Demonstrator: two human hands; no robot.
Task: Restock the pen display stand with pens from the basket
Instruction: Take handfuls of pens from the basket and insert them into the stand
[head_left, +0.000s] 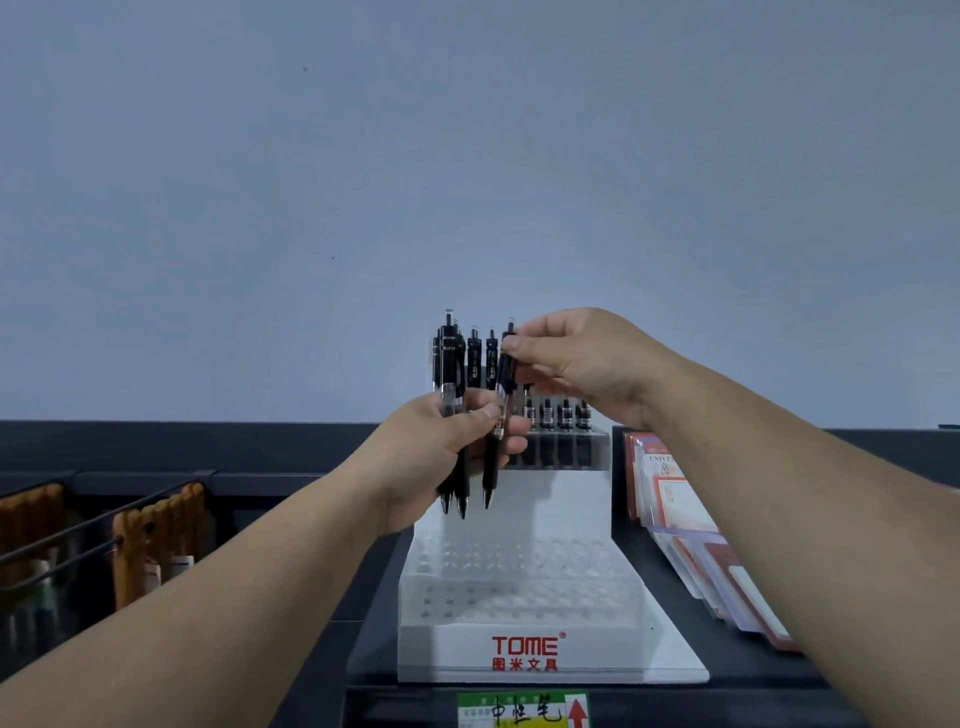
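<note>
My left hand (441, 457) grips a bunch of several black click pens (460, 374), held upright with tips down, above the white stepped pen display stand (519, 597) marked TOME. My right hand (576, 364) pinches the top of the rightmost pen (503, 384) of the bunch, near its clip. The stand's lower steps show rows of empty holes. Several black pens (556, 415) stand in its top back row, partly hidden behind my hands. The basket is out of view.
Packs of red-and-white cards (691, 525) lean in the shelf section right of the stand. Brown items (156, 540) hang behind black wire dividers at left. A green and yellow price label (519, 712) sits on the shelf edge below. A blue-grey wall rises behind.
</note>
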